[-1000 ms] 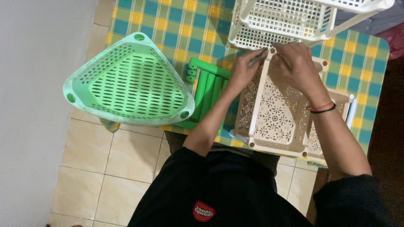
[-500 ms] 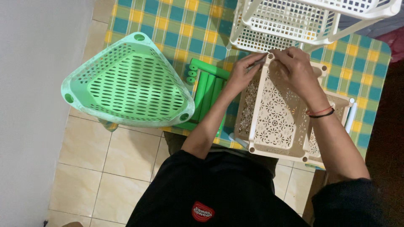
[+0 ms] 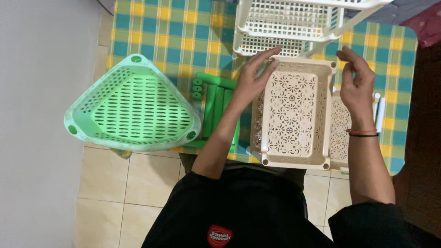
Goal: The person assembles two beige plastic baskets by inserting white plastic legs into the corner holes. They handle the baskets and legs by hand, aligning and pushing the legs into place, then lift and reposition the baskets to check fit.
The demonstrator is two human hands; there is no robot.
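While the person leans over the small table [image 3: 183, 32] w/ its blue, green and yellow checked cloth, both hands sit at the far end of a beige tray [image 3: 291, 112], a rectangular plastic one w/ a lacy cut-out floor. It lies flat on the table right in front of the person, near edge about level w/ the table's edge.

Left hand [image 3: 251, 79] rests on the tray's far left corner, fingers stretched out and spread along the rim, palm down. Loose contact, not a closed grip; can't tell if anything is tucked under the palm.

Right hand [image 3: 356, 82] is off the tray, held just beside its far right corner, fingers half curled and apart, nothing in it. Red and black bands sit on that wrist.

A second beige tray [image 3: 341, 124] of the same pattern lies under and to the right of the first, mostly covered by it and by the right forearm. A white tube [image 3: 380, 114] lies along its right side.

Beyond the hands stands a white rack [image 3: 289, 23] of slotted shelves on posts, its lowest shelf just past the beige tray's far edge.

To the left, a bundle of green tubes [image 3: 216, 108] lies on the cloth, near the left forearm. Further left a green triangular basket [image 3: 133, 108] w/ slotted floor overhangs the table's corner, above the tan tiled floor [image 3: 119, 188]. Person wears a black top.
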